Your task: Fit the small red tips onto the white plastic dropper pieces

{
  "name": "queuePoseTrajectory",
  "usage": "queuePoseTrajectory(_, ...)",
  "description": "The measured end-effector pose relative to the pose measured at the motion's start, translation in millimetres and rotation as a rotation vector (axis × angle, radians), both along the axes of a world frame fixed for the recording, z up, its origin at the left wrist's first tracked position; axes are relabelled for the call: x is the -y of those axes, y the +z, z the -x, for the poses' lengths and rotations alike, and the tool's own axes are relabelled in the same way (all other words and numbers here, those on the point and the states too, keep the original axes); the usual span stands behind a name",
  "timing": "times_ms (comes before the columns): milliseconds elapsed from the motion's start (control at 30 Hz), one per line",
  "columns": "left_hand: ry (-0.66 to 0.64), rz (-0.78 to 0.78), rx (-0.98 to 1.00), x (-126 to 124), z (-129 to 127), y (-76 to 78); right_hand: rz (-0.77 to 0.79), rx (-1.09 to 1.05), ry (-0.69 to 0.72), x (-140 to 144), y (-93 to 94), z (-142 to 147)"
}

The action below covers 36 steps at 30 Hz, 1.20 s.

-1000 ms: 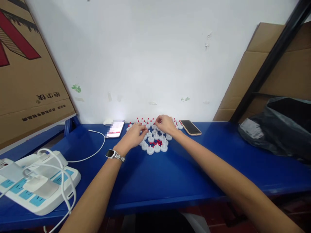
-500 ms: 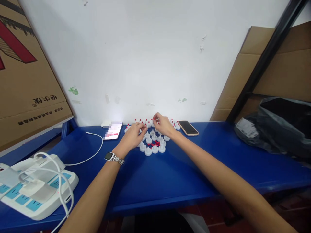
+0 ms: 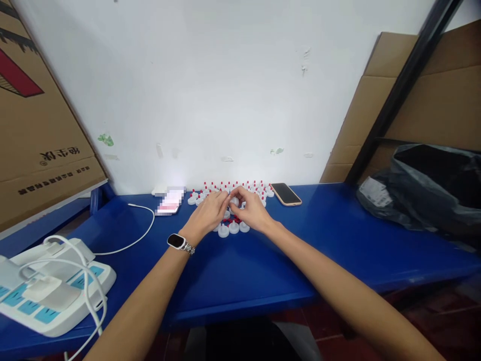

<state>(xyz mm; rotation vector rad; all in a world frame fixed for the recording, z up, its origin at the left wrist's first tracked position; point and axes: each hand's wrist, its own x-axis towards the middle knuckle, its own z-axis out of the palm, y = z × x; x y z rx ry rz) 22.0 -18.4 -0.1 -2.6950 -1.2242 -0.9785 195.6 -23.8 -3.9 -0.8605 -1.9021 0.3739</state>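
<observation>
My right hand (image 3: 252,208) is closed round a white plastic nozzle cap (image 3: 234,201), thumb below and fingers curled above. My left hand (image 3: 210,209) meets it at the fingertips, its fingers pressed together; whatever they pinch is hidden. Behind and beside the hands stand several white nozzle caps with red tips (image 3: 254,186). Nearer to me, white caps without red tips, such as one nozzle cap (image 3: 233,228), stand in a row. Small loose red tips (image 3: 236,219) lie between them, partly covered by my hands.
A phone with a lit screen (image 3: 171,200) lies left of the caps, a dark phone (image 3: 286,194) right of them. A white power strip (image 3: 56,321) with cables sits at the left of the blue table (image 3: 240,281). Dark plastic bags (image 3: 391,190) lie at the right.
My hands have come together at the fingertips, the right one drawing back toward me from the far caps. A white nozzle cap now shows in its grip. The view has shifted slightly.
</observation>
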Motion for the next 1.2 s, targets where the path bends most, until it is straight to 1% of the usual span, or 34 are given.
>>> queuePoseTrajectory(200, 0.096, 0.09, 0.259, 0, -15, -0.4, -0.131, 0.018, -0.067, 4, 5.4, 2)
queuePoseTrajectory(267, 0.127, 0.133, 0.303, 2, -16, 0.9, -0.156, 0.018, -0.076, 4, 5.9, 3)
queuePoseTrajectory(333, 0.108, 0.145, 0.281, 4, -14, 2.6, -0.133, 0.004, -0.082, 4, 5.6, 3)
queuePoseTrajectory(500, -0.002, 0.048, 0.057, 8, -2, 5.9, 0.001, -0.041, -0.06, 4, 6.0, 1)
queuePoseTrajectory(567, -0.019, 0.045, 0.067, 8, -3, 5.6, 0.001, -0.018, -0.052, 6, 8.1, 0)
queuePoseTrajectory(633, 0.0, 0.084, 0.183, 8, -9, 4.3, -0.051, 0.015, -0.063, 7, 10.9, 0)
queuePoseTrajectory(733, 0.055, 0.177, 0.439, 6, -21, 2.1, -0.154, 0.046, -0.094, 9, 14.2, 0)
queuePoseTrajectory(800, 0.067, 0.238, 0.561, 5, -28, 1.3, -0.198, 0.058, -0.11, 10, 14.7, 1)
queuePoseTrajectory(900, 0.061, 0.336, 0.676, 3, -33, 1.5, -0.244, 0.087, -0.133, 11, 13.9, 3)
queuePoseTrajectory(1067, 0.008, 0.587, 0.85, 4, -35, 3.9, -0.285, 0.134, -0.17, 12, 12.5, 8)
queuePoseTrajectory(1100, 0.004, 0.594, 0.847, 5, -34, 4.4, -0.281, 0.123, -0.172, 12, 12.2, 8)
queuePoseTrajectory(1133, 0.016, 0.559, 0.808, 6, -32, 4.9, -0.269, 0.101, -0.172, 11, 11.7, 8)
queuePoseTrajectory(1200, 0.061, 0.394, 0.625, 9, -26, 5.7, -0.209, 0.043, -0.166, 9, 10.3, 6)
